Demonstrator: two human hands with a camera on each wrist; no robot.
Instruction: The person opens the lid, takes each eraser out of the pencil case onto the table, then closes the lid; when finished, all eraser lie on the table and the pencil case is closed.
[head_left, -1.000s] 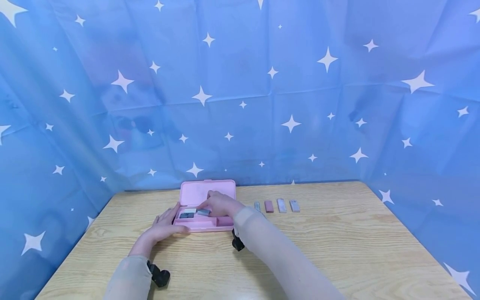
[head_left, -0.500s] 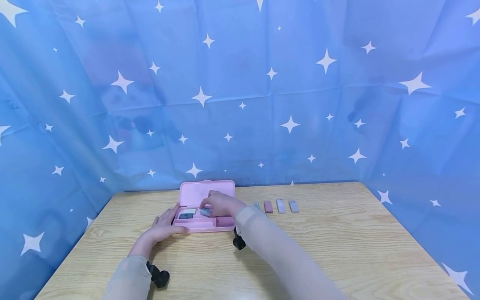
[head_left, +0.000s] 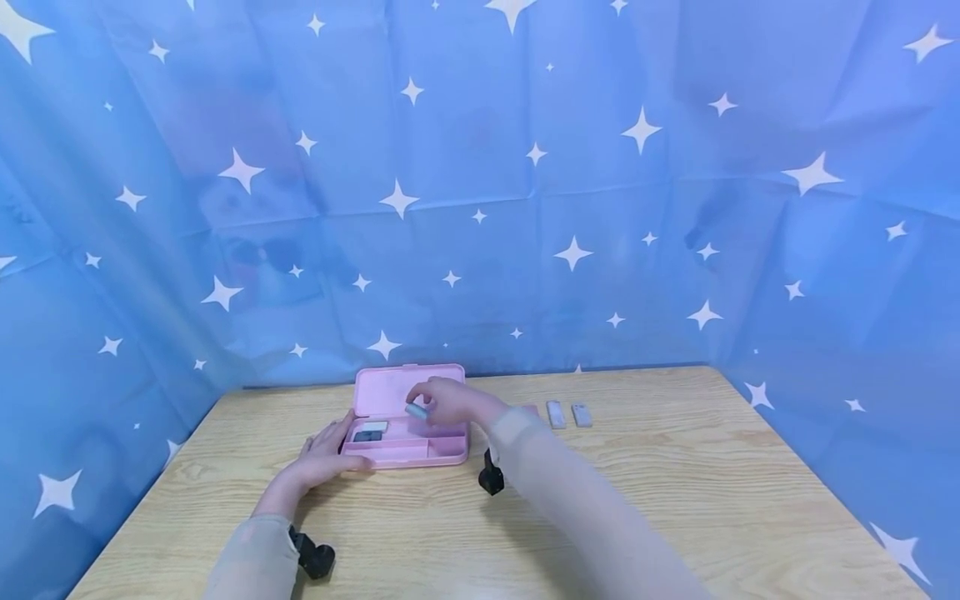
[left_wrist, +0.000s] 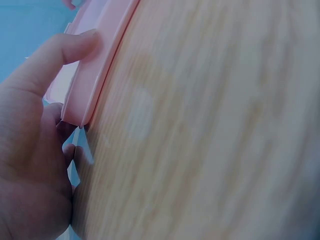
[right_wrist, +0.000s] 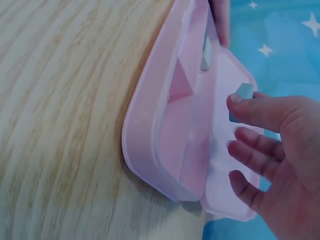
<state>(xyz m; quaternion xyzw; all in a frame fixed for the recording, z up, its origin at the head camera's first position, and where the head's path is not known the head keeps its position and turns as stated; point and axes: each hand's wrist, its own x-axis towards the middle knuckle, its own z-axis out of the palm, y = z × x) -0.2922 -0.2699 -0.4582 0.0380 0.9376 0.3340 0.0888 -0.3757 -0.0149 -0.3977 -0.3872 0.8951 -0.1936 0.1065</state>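
Note:
An open pink pencil case [head_left: 386, 454] lies on the table with its lid raised at the back. My left hand [head_left: 322, 462] holds its left end, the thumb [left_wrist: 80, 45] on the front wall and the other fingers round the side. Above the right part of the case, my right hand [head_left: 450, 400] pinches a small pale blue-green block [right_wrist: 243, 92], eraser-like, between thumb and forefinger; its other fingers are apart from anything. Inside the back compartment, at the left, sit a white block [head_left: 375, 426] and a dark grey-blue block [head_left: 367, 436].
Two pale blocks, a left one [head_left: 556, 414] and a right one [head_left: 581, 415], lie on the wooden table [head_left: 675, 467] right of the case. A pinkish block [head_left: 532, 410] is mostly hidden by my right arm. A blue starry curtain [head_left: 480, 167] stands behind the table.
My right hand has lifted the blue-green block up out of the back compartment, and it now hangs above the case. My left hand stays on the case. The head view has shifted slightly.

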